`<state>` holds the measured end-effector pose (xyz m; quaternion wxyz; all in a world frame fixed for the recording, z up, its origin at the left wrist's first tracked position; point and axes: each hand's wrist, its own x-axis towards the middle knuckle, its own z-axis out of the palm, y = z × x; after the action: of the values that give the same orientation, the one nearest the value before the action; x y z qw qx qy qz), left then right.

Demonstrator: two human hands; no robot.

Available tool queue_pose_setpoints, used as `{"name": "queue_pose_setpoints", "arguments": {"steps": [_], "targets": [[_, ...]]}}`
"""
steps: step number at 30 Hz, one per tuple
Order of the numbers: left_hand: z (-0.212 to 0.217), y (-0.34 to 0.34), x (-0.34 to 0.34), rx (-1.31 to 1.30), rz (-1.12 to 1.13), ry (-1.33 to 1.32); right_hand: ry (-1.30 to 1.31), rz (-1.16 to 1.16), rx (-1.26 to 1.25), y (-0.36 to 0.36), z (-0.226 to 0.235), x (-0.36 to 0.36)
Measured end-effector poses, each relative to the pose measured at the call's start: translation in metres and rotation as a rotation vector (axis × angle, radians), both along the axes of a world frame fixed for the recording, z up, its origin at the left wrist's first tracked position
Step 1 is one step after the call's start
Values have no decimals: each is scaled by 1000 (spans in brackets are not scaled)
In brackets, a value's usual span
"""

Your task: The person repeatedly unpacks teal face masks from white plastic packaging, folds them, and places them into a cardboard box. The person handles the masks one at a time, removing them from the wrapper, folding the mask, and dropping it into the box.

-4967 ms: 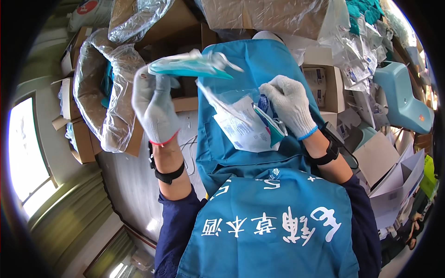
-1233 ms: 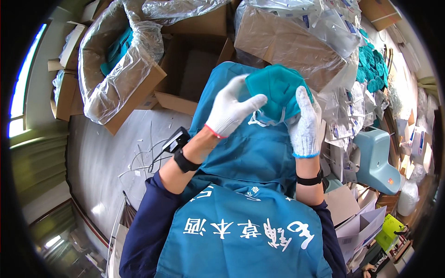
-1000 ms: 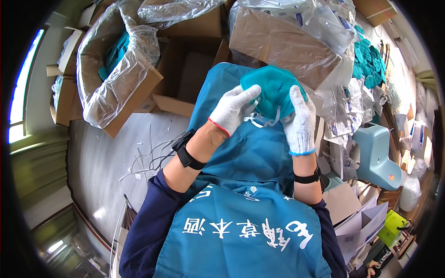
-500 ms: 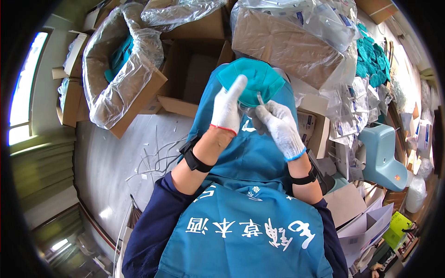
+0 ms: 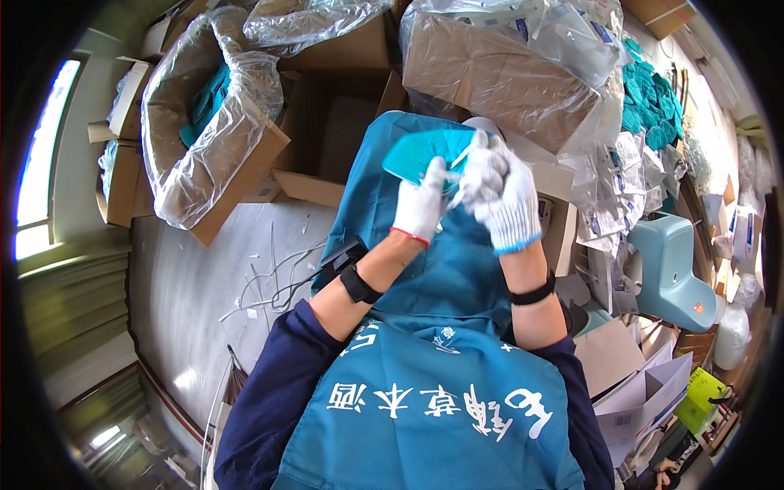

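Teal material is seen near twelve o'clock in the view, where a mask (image 5: 418,153) is held above the lap, its outer face turned upward. It is gripped at its near edge by the left hand (image 5: 420,204), whose thumb is laid over the mask while the other fingers are mostly hidden beneath it. At the mask's three o'clock edge, the right hand (image 5: 500,192) is placed with its fingers bent inward; they are partly blurred, and it cannot be told whether a strap is pinched there. White knitted gloves are worn on both hands, edged with red at the left wrist and blue at the right.

The lap and chest are covered by a blue-green apron (image 5: 457,453), spread toward six o'clock. At eleven o'clock an open carton (image 5: 335,122) is seen, and at ten o'clock a plastic-lined carton (image 5: 229,184) with teal pieces inside. At one o'clock a large carton (image 5: 490,77) is draped in clear plastic. Teal items (image 5: 651,102) are heaped at two o'clock, and a pale blue stool (image 5: 674,273) is placed at three.
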<state>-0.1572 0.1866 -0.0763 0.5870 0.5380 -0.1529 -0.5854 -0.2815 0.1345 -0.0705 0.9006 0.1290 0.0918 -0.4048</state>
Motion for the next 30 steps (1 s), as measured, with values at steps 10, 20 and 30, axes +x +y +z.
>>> {"name": "queue_pose_setpoints", "arguments": {"steps": [10,20,30], "targets": [[3,40,26,334,41,170,1727,-36,-908,-98,-121,76],[66,123,76,236,101,283,1249,-533,-498,-194,-83,-9],[60,40,53,-146,-597,1408,542,180,-669,29,-1,36]]}}
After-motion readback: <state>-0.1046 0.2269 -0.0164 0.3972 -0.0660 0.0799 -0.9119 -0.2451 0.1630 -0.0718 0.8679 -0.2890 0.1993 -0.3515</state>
